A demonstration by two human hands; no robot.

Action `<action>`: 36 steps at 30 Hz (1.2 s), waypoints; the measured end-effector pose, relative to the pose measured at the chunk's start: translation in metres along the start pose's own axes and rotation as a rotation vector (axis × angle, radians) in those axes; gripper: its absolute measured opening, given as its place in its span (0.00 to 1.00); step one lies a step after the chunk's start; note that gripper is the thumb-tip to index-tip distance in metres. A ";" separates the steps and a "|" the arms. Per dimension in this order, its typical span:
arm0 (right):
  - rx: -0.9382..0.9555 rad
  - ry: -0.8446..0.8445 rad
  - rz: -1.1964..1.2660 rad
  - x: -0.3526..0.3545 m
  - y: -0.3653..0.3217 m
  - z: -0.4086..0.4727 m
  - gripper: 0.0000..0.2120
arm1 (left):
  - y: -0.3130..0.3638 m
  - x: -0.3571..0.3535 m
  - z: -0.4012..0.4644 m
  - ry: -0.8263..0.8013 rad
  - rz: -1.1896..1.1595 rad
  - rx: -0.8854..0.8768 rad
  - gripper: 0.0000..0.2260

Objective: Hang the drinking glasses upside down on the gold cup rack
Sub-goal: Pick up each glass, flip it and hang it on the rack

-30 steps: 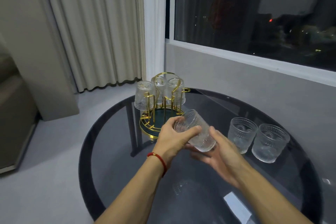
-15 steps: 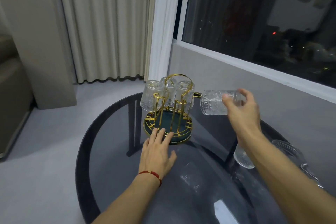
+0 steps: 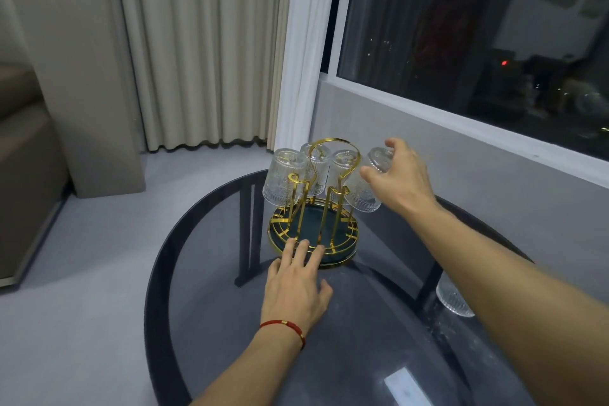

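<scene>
The gold cup rack [image 3: 316, 204] with a dark green round base stands on the far side of the round glass table [image 3: 204, 290]. Three ribbed glasses hang upside down on it: one at the left [image 3: 280, 180], one behind [image 3: 318, 168], one in the middle [image 3: 341, 163]. My right hand [image 3: 400, 175] grips the base of a fourth glass [image 3: 367, 188], which is upside down and tilted at the rack's right side. My left hand [image 3: 296, 287] lies flat with fingers spread, its fingertips on the rack's front rim.
Another ribbed glass [image 3: 453, 301] stands on the table at the right, partly hidden behind my right forearm. A white slip [image 3: 407, 389] lies near the table's front. A wall with a dark window runs close behind the rack. Curtains and a sofa stand to the left.
My right hand has turned the glass from lying sideways to upside down and brought it in against the rack's right side. My left hand has slid forward onto the rack's base rim.
</scene>
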State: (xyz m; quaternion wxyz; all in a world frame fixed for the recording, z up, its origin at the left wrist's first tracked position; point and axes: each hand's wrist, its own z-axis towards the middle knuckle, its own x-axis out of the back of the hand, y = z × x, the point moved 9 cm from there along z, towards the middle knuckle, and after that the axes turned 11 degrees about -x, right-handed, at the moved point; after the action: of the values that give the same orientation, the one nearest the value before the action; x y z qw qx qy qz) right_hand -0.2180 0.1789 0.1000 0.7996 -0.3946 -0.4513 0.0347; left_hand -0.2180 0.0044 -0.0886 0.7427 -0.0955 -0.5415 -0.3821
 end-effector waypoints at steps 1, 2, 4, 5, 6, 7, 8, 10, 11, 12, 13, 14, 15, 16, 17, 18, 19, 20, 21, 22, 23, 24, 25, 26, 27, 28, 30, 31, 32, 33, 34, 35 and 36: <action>0.006 -0.007 -0.024 -0.007 0.000 0.000 0.37 | 0.000 0.000 0.000 0.000 0.001 0.000 0.28; 0.009 -0.014 -0.045 -0.014 0.001 0.000 0.37 | 0.000 0.000 0.000 0.002 0.002 -0.001 0.28; 0.012 -0.027 -0.079 -0.026 0.003 0.000 0.37 | 0.001 0.000 0.000 0.004 0.009 -0.002 0.28; 0.017 -0.032 -0.095 -0.032 0.004 -0.001 0.37 | 0.001 0.000 0.000 0.005 0.012 -0.003 0.27; 0.022 -0.037 -0.109 -0.038 0.006 -0.002 0.37 | 0.001 0.000 0.000 0.006 0.014 -0.004 0.27; 0.024 -0.035 -0.120 -0.042 0.008 -0.002 0.37 | 0.001 0.000 0.000 0.006 0.015 -0.004 0.27; 0.023 -0.029 -0.132 -0.045 0.010 -0.003 0.37 | 0.002 0.000 0.001 0.006 0.014 -0.004 0.27; 0.025 -0.018 -0.152 -0.049 0.012 -0.003 0.37 | 0.001 -0.001 0.000 0.005 0.012 -0.003 0.27; 0.027 -0.011 -0.160 -0.050 0.014 -0.002 0.38 | 0.002 -0.001 0.000 0.007 0.008 -0.002 0.27; 0.025 -0.006 -0.161 -0.050 0.014 -0.001 0.38 | 0.001 0.000 0.001 0.007 0.009 -0.003 0.27; 0.020 -0.004 -0.162 -0.049 0.015 -0.001 0.39 | 0.001 -0.001 0.001 0.002 0.007 -0.003 0.27; 0.019 -0.006 -0.164 -0.048 0.015 -0.001 0.39 | 0.001 -0.002 0.001 -0.001 0.010 -0.003 0.27; 0.023 -0.010 -0.168 -0.048 0.014 -0.002 0.39 | 0.000 -0.002 0.001 -0.003 0.014 -0.001 0.27; 0.029 -0.020 -0.173 -0.048 0.015 -0.005 0.39 | 0.000 -0.001 0.001 -0.004 0.018 0.002 0.27; 0.034 -0.034 -0.169 -0.046 0.016 -0.008 0.39 | 0.000 -0.001 0.001 -0.007 0.019 0.002 0.27; 0.043 -0.048 -0.153 -0.043 0.017 -0.013 0.40 | 0.000 -0.001 0.001 -0.008 0.023 -0.001 0.27; 0.055 -0.057 -0.133 -0.040 0.020 -0.020 0.40 | 0.000 -0.001 0.001 -0.010 0.027 -0.001 0.27; 0.071 -0.055 -0.111 -0.036 0.022 -0.027 0.39 | 0.000 -0.001 0.001 -0.006 0.032 -0.004 0.27; 0.085 -0.046 -0.094 -0.030 0.026 -0.037 0.38 | 0.000 -0.001 0.001 -0.008 0.033 -0.004 0.27; 0.104 -0.032 -0.076 -0.025 0.030 -0.047 0.37 | -0.001 0.000 0.001 -0.007 0.035 -0.002 0.27; 0.124 -0.024 -0.064 -0.017 0.036 -0.060 0.36 | 0.000 0.000 0.001 -0.012 0.034 0.002 0.27; 0.148 -0.026 -0.052 -0.014 0.041 -0.072 0.35 | -0.003 0.000 0.001 -0.014 0.037 0.011 0.27; 0.161 -0.030 -0.051 -0.007 0.050 -0.086 0.35 | 0.000 0.001 0.000 -0.020 0.040 0.018 0.27; 0.170 -0.033 -0.051 -0.004 0.058 -0.099 0.34 | -0.002 0.001 0.000 -0.027 0.051 0.027 0.27; 0.161 -0.021 -0.051 0.007 0.071 -0.113 0.33 | 0.003 0.001 0.000 -0.045 0.064 0.030 0.27; 0.152 -0.008 -0.043 0.013 0.084 -0.127 0.32 | 0.006 0.001 -0.001 -0.059 0.076 0.035 0.27; 0.118 -0.001 -0.018 0.022 0.112 -0.150 0.31 | 0.018 0.002 -0.001 -0.100 0.111 0.020 0.27; 0.090 -0.016 -0.013 0.026 0.125 -0.158 0.30 | 0.031 0.002 -0.001 -0.125 0.120 -0.016 0.28; 0.056 -0.032 -0.006 0.032 0.137 -0.162 0.29 | 0.047 0.002 -0.001 -0.147 0.102 -0.060 0.28; 0.014 -0.039 0.018 0.037 0.146 -0.162 0.28 | 0.061 0.001 -0.002 -0.166 0.060 -0.095 0.28; -0.029 -0.025 0.052 0.047 0.156 -0.161 0.26 | 0.078 0.001 -0.004 -0.182 0.000 -0.126 0.29; -0.066 0.009 0.074 0.058 0.164 -0.160 0.24 | 0.094 0.003 -0.006 -0.194 -0.063 -0.149 0.30; -0.094 0.050 0.072 0.065 0.169 -0.157 0.22 | 0.103 0.006 -0.007 -0.192 -0.123 -0.159 0.30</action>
State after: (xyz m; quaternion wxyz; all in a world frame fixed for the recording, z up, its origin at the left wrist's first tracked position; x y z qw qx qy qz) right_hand -0.0110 0.2274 -0.0106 0.7896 -0.4482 -0.4178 0.0323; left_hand -0.1428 0.0691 -0.0582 0.6527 -0.1570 -0.5829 -0.4577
